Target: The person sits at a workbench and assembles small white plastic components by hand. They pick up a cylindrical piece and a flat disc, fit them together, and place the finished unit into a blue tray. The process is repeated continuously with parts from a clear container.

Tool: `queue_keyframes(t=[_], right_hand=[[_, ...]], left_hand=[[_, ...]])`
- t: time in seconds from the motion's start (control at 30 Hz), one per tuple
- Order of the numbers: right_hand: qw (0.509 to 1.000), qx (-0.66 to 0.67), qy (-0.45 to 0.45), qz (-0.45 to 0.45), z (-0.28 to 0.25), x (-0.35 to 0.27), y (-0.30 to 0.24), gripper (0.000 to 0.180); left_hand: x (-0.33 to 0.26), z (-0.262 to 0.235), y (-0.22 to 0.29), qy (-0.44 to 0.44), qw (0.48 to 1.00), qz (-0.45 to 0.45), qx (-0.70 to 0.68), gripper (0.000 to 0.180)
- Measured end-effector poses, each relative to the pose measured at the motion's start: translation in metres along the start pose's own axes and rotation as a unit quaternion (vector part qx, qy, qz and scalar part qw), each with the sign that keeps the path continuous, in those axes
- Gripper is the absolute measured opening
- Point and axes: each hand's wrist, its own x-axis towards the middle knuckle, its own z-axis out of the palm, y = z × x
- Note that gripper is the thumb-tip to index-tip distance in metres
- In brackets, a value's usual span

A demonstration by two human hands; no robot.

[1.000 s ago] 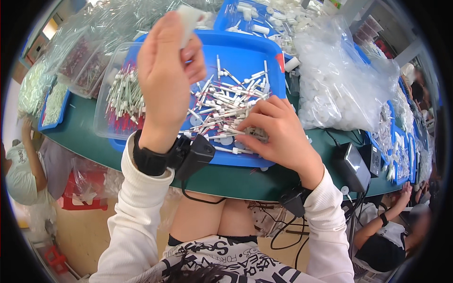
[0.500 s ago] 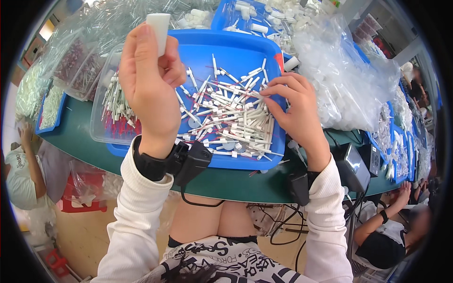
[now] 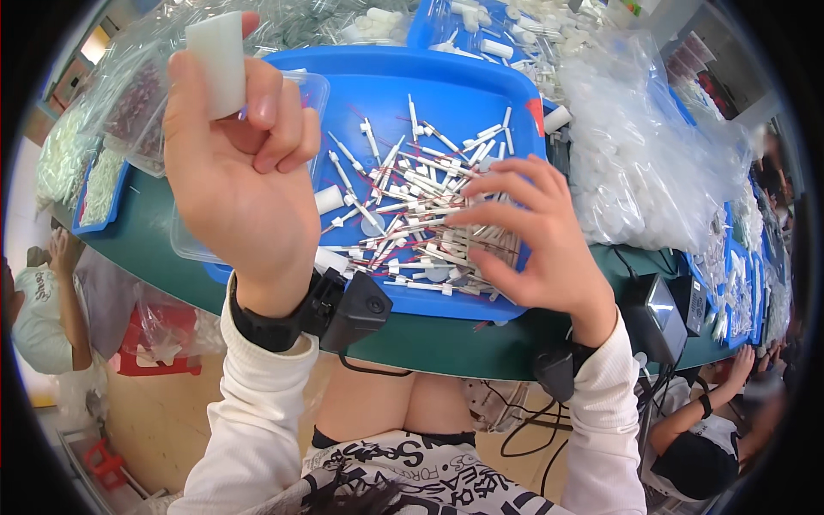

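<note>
My left hand [image 3: 245, 193] is raised over the left side of the blue tray [image 3: 403, 79], palm turned toward me. Its thumb and fingers grip a white tapered plastic cylinder [image 3: 220, 67], held upright. Beneath my right hand [image 3: 545, 236] lies a heap of thin white sticks with small white collars and red wires [image 3: 412, 193]. The right hand's fingers are spread and partly cover the heap; nothing shows between them. Inside the tray near my left wrist rests another short white cylinder [image 3: 328, 200]. Each wrist wears a strapped black device.
A clear plastic box [image 3: 186, 239] stands left of the tray, mostly behind my left hand. To the right sits a large clear bag of white parts [image 3: 631, 163]. A second blue tray [image 3: 421, 30] is at the back. A black device with cables [image 3: 652, 318] stands at right. Co-workers sit on both sides.
My left hand has come closer and leftward with the white cylinder, turning its palm more toward me. My right hand has spread its fingers and moved down over the heap. The view has shifted slightly.
</note>
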Motion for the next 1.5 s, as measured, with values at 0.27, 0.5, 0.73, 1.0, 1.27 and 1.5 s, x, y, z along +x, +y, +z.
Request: queue_keyframes(t=[0.27, 0.5, 0.73, 1.0, 1.27, 1.5], right_hand=[[0.998, -0.007, 0.050, 0.022, 0.003, -0.003, 0.008, 0.020], [0.859, 0.414, 0.194, 0.230, -0.006, -0.003, 0.014, 0.031], [0.740, 0.611, 0.180, 0.217, -0.010, -0.004, 0.014, 0.037], [0.800, 0.551, 0.182, 0.154, 0.001, -0.002, 0.008, 0.029], [0.863, 0.439, 0.171, 0.184, -0.003, -0.004, 0.000, 0.017], [0.897, 0.370, 0.179, 0.166, 0.002, -0.006, -0.002, 0.015]], left_hand=[[0.001, 0.002, -0.002, 0.026, 0.997, -0.020, 0.071, 0.041], [-0.006, 0.005, -0.027, -0.178, 0.880, -0.119, 0.424, 0.022], [-0.017, 0.008, -0.039, -0.215, 0.821, -0.028, 0.528, 0.027], [-0.017, 0.022, -0.033, -0.273, 0.890, -0.159, 0.329, 0.020], [-0.010, 0.019, -0.027, -0.250, 0.888, -0.182, 0.341, 0.014], [-0.012, 0.019, -0.027, -0.276, 0.867, -0.177, 0.376, 0.013]])
